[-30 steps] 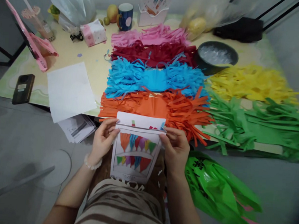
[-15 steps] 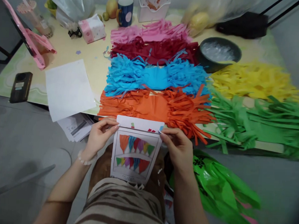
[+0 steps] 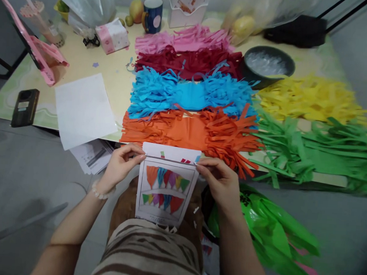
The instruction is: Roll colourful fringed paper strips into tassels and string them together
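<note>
A printed paper sheet (image 3: pixel 165 188) with a picture of coloured bunting rests over my lap, its far end by the table edge. My left hand (image 3: pixel 123 163) pinches it near the upper left corner, thumb on top. On the upper right, my right hand (image 3: pixel 221 178) is closed on the same sheet. A dark line crosses the paper between my fingertips; whether it is a crease or the edge of a second layer I cannot tell. Just beyond lies the orange fringed paper (image 3: pixel 188 130), with blue fringed paper (image 3: pixel 190 94) behind it.
Farther back are dark red (image 3: pixel 190 64) and pink fringed paper (image 3: pixel 201 40); yellow (image 3: pixel 314 99) and green (image 3: pixel 333 151) lie right. A dark bowl (image 3: pixel 251 75), mug (image 3: pixel 155 19), white sheet (image 3: pixel 84 112) and phone (image 3: pixel 25 106) share the table. A green bag (image 3: pixel 267 228) hangs below.
Both forearms have spread slightly outward, the right one more to the right. The sheet and my grip on it look almost the same.
</note>
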Demonstrator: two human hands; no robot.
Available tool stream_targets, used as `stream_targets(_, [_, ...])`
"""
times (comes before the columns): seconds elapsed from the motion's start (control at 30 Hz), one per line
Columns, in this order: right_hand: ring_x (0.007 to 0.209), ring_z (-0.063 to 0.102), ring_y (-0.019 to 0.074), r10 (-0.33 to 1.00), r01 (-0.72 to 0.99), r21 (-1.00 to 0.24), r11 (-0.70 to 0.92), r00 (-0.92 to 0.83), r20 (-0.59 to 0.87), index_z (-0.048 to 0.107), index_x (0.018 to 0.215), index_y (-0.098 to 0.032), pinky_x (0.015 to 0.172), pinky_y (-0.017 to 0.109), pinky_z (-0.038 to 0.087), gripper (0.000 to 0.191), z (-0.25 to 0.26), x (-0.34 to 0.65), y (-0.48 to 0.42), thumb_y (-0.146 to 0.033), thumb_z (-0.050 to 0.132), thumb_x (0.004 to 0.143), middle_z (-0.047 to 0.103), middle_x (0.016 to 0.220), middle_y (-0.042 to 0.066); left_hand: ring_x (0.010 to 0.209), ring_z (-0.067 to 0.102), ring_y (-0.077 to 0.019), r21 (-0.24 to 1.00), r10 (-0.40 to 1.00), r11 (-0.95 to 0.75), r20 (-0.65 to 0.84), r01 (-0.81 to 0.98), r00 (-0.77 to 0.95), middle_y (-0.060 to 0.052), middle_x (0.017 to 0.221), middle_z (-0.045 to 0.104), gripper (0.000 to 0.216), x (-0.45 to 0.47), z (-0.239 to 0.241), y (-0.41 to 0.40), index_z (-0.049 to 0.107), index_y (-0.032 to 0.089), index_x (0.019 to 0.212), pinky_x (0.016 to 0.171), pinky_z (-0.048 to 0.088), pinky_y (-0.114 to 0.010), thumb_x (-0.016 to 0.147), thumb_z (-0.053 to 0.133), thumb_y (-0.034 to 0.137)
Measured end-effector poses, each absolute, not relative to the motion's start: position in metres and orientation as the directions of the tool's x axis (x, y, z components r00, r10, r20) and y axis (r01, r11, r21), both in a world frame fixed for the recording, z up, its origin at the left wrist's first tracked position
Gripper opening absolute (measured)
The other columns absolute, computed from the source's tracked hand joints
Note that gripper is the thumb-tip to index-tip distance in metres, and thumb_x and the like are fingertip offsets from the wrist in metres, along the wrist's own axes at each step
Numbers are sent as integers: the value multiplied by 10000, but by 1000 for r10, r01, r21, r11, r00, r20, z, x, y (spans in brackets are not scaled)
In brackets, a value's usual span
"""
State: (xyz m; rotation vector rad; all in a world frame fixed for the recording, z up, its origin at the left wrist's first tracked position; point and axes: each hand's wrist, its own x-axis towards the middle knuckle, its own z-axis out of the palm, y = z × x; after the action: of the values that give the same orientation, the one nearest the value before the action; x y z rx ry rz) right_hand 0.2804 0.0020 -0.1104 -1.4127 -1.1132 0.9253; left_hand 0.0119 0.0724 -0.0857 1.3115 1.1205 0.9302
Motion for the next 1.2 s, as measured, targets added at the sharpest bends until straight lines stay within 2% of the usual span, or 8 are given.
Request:
stream_targets(0.23, [731, 678, 169, 969, 79, -996, -46, 247, -25, 698, 750, -214, 662, 275, 557, 182, -104, 281, 6, -373, 781, 783, 721, 778, 27, 766, 636, -143, 989, 963, 87, -113, 117, 246, -38, 794, 695, 177, 14, -76, 75, 696, 142, 726, 709, 498, -252, 750, 799, 284])
stream_targets(0.3, [691, 665, 146, 967, 40, -997, -69, 250, -57, 685, 818, -221, 627, 247, 545, 190, -103, 282, 7, -372, 791, 773, 706, 766, 8, 737, 632, -130, 984, 956, 147, -168, 104, 240, -24, 790, 687, 209, 15, -75, 77, 705, 143, 840, 682, 500, -241, 734, 812, 288])
stream_targets(0.43, [685, 666, 133, 975, 12, -996, -93, 205, -89, 661, 1123, -249, 621, 232, 550, 396, -104, 284, 9, -381, 791, 772, 702, 788, -10, 708, 627, -111, 970, 932, 232, -243, 72, 270, 3, 804, 681, 528, 14, -77, 81, 665, 167, 1201, 675, 512, -230, 714, 826, 289])
stream_targets(0.6, [682, 683, 162, 986, 100, -992, -73, 160, -56, 727, 933, -227, 639, 269, 578, 251, -107, 289, 10, -427, 769, 788, 725, 783, 14, 706, 647, -156, 950, 913, 278, -307, 142, 268, -57, 807, 736, 380, 10, -81, 84, 761, 126, 964, 678, 538, -275, 692, 838, 379])
stream_targets(0.8, [890, 715, 186, 994, 251, -966, 56, 73, 77, 758, 1003, -258, 775, 285, 578, 158, -107, 292, 11, -332, 689, 883, 763, 994, 33, 799, 649, -161, 977, 915, -8, -79, 213, 395, -82, 930, 742, 233, 3, -81, 86, 803, 185, 1003, 695, 514, -256, 812, 752, 309])
stream_targets(0.97, [958, 705, 197, 980, 351, -916, 196, -30, 198, 757, 967, -259, 874, 333, 548, 143, -108, 296, 12, -266, 618, 934, 764, 977, 40, 945, 681, -198, 979, 872, -118, 22, 167, 489, -106, 1015, 746, 139, -2, -85, 92, 818, 217, 929, 801, 536, -288, 845, 723, 275])
stream_targets(1.1, [1038, 702, 221, 980, 325, -925, 196, -84, 178, 753, 973, -251, 927, 370, 535, 144, -108, 298, 13, -304, 626, 932, 763, 1063, 66, 1017, 692, -230, 978, 834, -111, -6, 179, 551, -121, 1083, 755, 125, -1, -80, 94, 806, 200, 894, 867, 536, -326, 834, 732, 282])
stream_targets(1.2, [937, 721, 224, 988, 292, -945, 145, -86, 125, 752, 894, -226, 831, 342, 561, 208, -104, 298, 15, -393, 631, 925, 772, 963, 72, 944, 707, -241, 976, 836, -41, -85, 216, 542, -133, 1006, 769, 177, 3, -72, 95, 767, 156, 804, 795, 541, -318, 814, 749, 332])
